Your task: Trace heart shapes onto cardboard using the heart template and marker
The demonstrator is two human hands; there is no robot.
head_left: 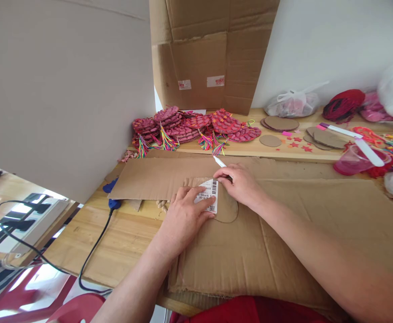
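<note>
My left hand [187,213] lies with spread fingers on a small piece of cardboard [226,204] with a rounded lower edge, pressing it down. A white printed label [213,186] with a barcode is stuck on that piece, partly under my fingers. In my right hand [239,181] is a white pen [219,161], its back end pointing up and away; the tip is hidden by my fingers at the piece's upper edge. Beneath both hands is a large brown cardboard sheet [304,233], and a narrower cardboard strip [149,177] extends to the left.
Pink decorated pieces with tassels [189,128] are piled at the back. Cardboard discs [282,123], small stars [295,144], a pink cup [351,161] and red yarn [344,105] lie at the right. A black cable [93,251] hangs over the left table edge.
</note>
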